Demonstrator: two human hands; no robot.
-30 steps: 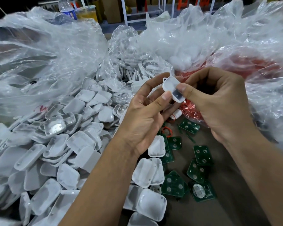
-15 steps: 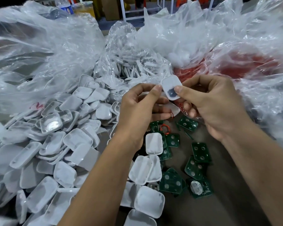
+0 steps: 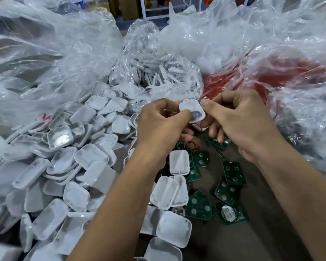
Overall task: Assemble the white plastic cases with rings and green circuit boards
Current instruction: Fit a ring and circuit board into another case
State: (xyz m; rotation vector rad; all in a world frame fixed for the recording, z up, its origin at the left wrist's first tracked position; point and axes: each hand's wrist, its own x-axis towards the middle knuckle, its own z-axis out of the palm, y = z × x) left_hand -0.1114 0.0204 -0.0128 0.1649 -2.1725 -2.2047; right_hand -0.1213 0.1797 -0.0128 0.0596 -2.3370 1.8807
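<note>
Left hand (image 3: 159, 127): bare, no glove, ring or watch showing.
Right hand (image 3: 241, 119): bare, likewise unadorned.
Forearms behind the grip: both bare to the frame's lower edge, no sleeve or cuff in view.
Nails: short, unpainted where visible.

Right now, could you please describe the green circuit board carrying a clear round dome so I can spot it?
Start at the big heap of white plastic cases on the left, then move right to the scattered green boards. It is the nearest one; unlike its neighbours, a clear round dome sits on it.
</note>
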